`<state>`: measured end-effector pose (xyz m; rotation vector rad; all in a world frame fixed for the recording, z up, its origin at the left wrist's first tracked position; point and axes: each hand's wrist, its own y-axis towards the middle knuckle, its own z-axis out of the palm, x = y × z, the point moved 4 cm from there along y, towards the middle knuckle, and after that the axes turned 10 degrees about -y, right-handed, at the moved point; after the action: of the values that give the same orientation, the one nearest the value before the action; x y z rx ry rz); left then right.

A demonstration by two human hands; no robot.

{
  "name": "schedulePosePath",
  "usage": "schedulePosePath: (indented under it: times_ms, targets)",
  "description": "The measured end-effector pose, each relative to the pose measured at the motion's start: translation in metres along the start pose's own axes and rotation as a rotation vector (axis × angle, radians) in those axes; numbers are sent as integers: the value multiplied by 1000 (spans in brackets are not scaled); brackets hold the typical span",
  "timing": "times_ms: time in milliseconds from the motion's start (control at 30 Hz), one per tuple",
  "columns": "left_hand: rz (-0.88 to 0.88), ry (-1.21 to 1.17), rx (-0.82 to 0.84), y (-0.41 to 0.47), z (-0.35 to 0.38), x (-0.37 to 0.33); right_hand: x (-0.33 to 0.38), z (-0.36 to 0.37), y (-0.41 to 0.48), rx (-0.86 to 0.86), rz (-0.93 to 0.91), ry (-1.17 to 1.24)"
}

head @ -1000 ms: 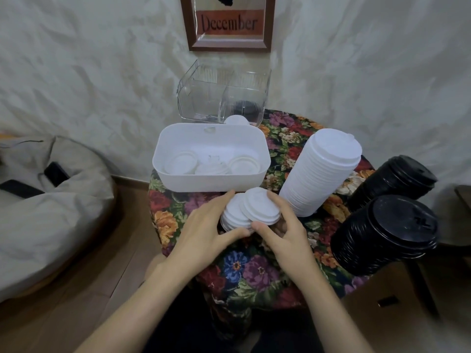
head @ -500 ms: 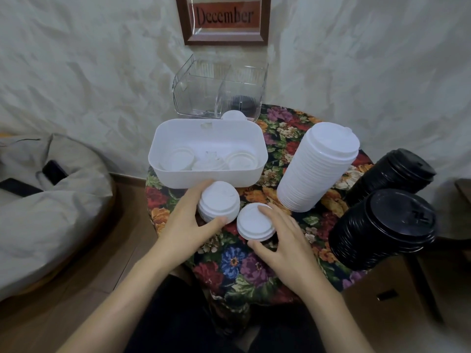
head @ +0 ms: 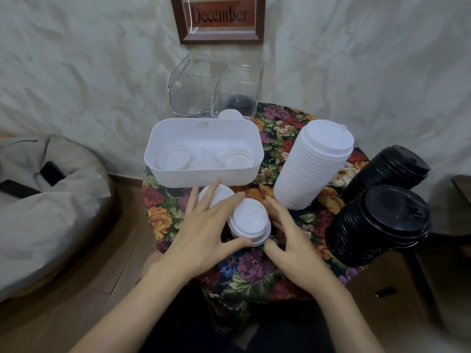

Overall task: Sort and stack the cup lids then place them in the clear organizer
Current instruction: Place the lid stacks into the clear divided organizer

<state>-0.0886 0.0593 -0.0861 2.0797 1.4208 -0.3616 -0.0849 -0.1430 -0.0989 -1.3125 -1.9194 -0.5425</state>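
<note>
Spread straight and loose, left grip [head: 204,225] and right grip [head: 288,240] are bracketing a short stack [head: 251,222] of round white plastic lids at the floral-clothed desk's [head: 163,217] front edge; second stack [head: 225,191] sitting behind, under the left grip.

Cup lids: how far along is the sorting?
Done: a tall white stack and two black stacks stand sorted. In hand: left hand and right hand flank a short stack. Left: loose lids in the bin; organizer nearly empty.

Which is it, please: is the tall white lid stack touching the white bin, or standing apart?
Apart. The head view shows floral tablecloth between the tall white lid stack and the white bin.
</note>
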Motion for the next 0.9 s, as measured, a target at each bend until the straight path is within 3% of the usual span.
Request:
schedulePosePath:
  times_ms: [200,367,600,900]
  targets:
    - [66,217,26,2,15,6,2,3,5,-87,-13,-174]
    - [84,59,-30,-5,5,17,5,4,8,-103,-52,-288]
    - [-68,-68,-264,-11,-12,42,4,9,11,-93,-71,-310]
    - [-210,-126,-269,-10,-11,48,5,10,10,-122,-27,-272]
